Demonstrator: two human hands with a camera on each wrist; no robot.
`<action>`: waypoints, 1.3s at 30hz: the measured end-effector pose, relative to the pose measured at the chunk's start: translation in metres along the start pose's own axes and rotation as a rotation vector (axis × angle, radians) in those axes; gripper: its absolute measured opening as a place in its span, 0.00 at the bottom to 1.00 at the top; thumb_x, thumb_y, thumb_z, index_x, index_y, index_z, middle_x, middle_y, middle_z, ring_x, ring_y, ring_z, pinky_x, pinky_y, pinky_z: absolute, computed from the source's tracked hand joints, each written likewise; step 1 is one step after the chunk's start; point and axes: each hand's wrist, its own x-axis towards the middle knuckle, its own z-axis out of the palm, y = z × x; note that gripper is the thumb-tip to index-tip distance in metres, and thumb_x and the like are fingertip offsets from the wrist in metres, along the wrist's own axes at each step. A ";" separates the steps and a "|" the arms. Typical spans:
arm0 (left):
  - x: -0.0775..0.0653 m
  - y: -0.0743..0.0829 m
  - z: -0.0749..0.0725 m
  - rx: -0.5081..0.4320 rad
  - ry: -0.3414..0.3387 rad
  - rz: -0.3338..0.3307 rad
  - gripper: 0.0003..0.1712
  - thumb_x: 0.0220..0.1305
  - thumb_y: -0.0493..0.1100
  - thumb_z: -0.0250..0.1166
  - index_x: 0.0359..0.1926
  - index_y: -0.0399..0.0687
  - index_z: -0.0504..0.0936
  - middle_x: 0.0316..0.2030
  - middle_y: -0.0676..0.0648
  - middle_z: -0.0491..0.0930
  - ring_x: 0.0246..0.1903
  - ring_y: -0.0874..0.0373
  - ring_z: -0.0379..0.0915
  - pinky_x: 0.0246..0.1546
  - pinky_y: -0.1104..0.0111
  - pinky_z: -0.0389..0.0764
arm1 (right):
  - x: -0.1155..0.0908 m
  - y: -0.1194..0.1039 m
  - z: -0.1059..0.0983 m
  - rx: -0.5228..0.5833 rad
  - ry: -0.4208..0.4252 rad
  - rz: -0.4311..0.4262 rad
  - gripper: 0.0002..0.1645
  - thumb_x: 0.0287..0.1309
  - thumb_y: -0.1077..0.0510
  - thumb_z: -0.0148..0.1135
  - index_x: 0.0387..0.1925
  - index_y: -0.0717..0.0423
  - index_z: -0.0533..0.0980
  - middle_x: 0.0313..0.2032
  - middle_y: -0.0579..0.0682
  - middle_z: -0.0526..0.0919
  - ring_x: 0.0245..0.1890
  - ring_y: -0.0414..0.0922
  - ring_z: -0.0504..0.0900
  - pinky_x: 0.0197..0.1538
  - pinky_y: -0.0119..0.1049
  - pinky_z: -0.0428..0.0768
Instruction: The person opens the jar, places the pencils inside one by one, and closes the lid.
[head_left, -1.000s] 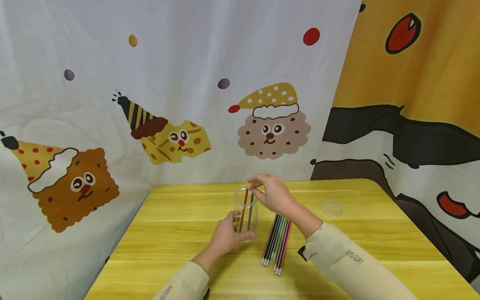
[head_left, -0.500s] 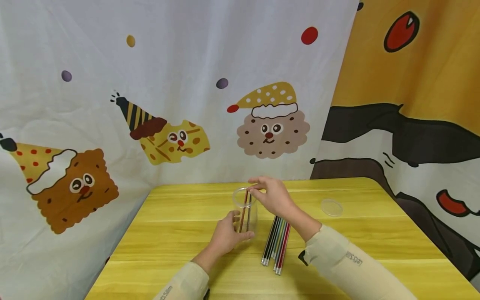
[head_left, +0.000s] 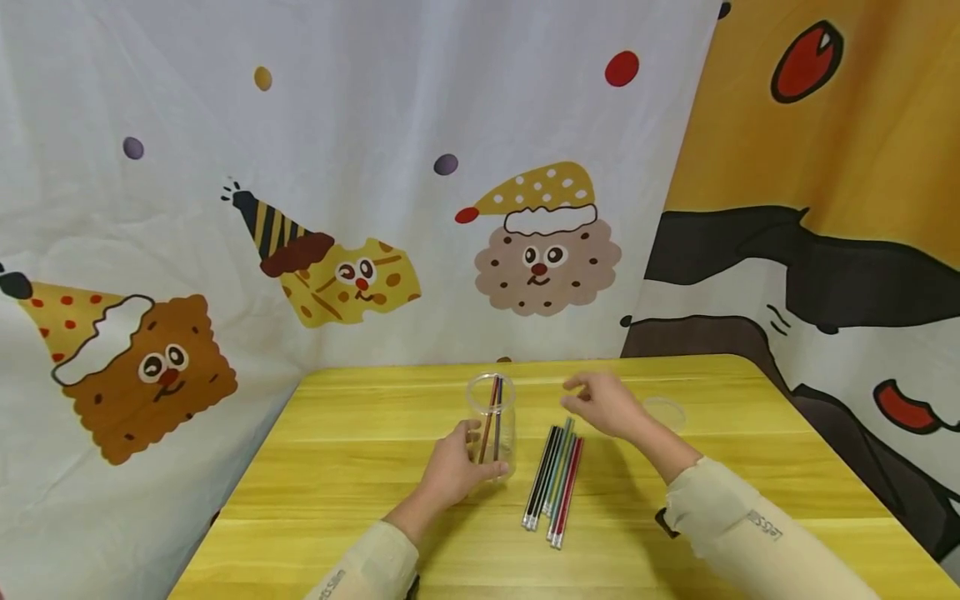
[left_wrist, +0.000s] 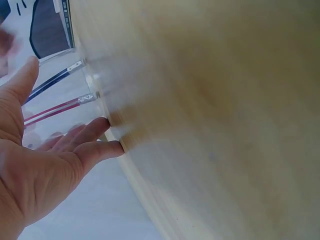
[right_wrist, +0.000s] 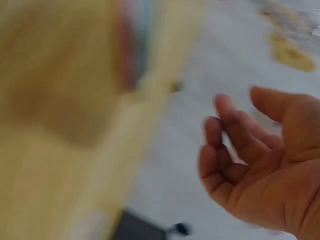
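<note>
Left fingers (head_left: 462,429) seemingly curl round clear cup (head_left: 507,433).

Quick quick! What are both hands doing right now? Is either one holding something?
Left hand: holding the clear cup.
Right hand: open, fingers loosely bent, holding nothing, near the loose pencils.

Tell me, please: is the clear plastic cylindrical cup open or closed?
Open: the cup has an uncovered rim; a red pencil and dark-blue pencil lean inside; a clear round lid lies apart.
</note>
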 end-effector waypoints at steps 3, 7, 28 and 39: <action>-0.001 0.000 0.000 0.002 0.000 -0.001 0.52 0.60 0.51 0.83 0.77 0.37 0.67 0.70 0.29 0.75 0.65 0.30 0.78 0.62 0.40 0.84 | -0.006 0.032 0.013 -0.144 -0.107 0.124 0.29 0.73 0.46 0.69 0.63 0.62 0.79 0.49 0.57 0.90 0.41 0.48 0.87 0.38 0.45 0.85; -0.002 -0.002 0.000 0.013 -0.001 0.004 0.52 0.59 0.51 0.83 0.76 0.36 0.67 0.69 0.28 0.76 0.64 0.30 0.79 0.60 0.40 0.85 | -0.012 0.056 0.028 -0.231 -0.117 0.205 0.38 0.66 0.37 0.74 0.61 0.63 0.78 0.51 0.58 0.89 0.42 0.49 0.86 0.44 0.53 0.85; -0.002 0.002 0.000 0.010 0.001 -0.006 0.53 0.59 0.51 0.83 0.77 0.37 0.67 0.70 0.28 0.75 0.65 0.29 0.79 0.61 0.41 0.84 | -0.018 0.047 0.028 -0.358 -0.146 0.201 0.34 0.62 0.55 0.71 0.67 0.65 0.74 0.53 0.60 0.88 0.35 0.48 0.82 0.33 0.44 0.79; -0.003 0.003 -0.001 0.025 -0.003 0.005 0.52 0.59 0.51 0.83 0.76 0.36 0.67 0.69 0.28 0.76 0.64 0.29 0.79 0.61 0.40 0.84 | -0.013 0.045 0.000 -0.085 -0.041 0.098 0.29 0.72 0.65 0.63 0.70 0.68 0.71 0.42 0.60 0.87 0.31 0.46 0.83 0.29 0.37 0.78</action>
